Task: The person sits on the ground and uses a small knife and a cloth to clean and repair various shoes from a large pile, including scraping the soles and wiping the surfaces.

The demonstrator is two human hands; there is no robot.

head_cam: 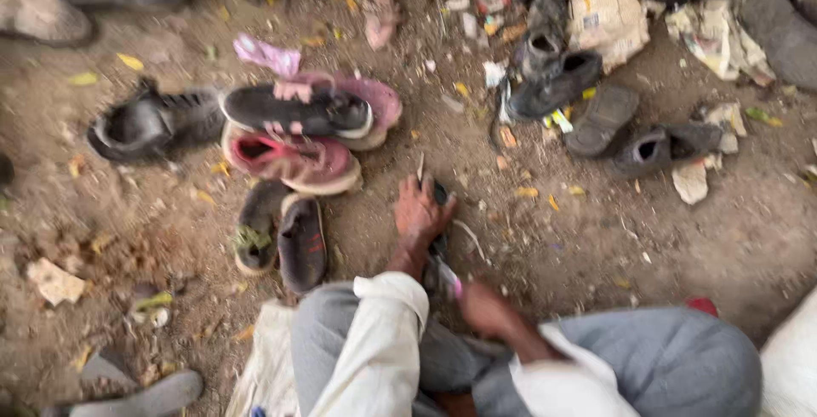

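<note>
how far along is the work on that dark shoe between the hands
Done: cannot tell; the picture is blurred and no finished pile stands apart. In hand: the left hand presses on a dark shoe on the dirt, and the right hand holds its near end by a small pinkish object; the grip is unclear. Left: many worn shoes lie around, such as a red sneaker and a black shoe.

Soft, even daylight falls across the dirt ground point(596, 238), with no glare and only faint shadows beside the shoes; motion blur smears the whole frame, worst along the top edge and lower left corner. Nothing is sharply in focus; colours look muted and dusty.
</note>
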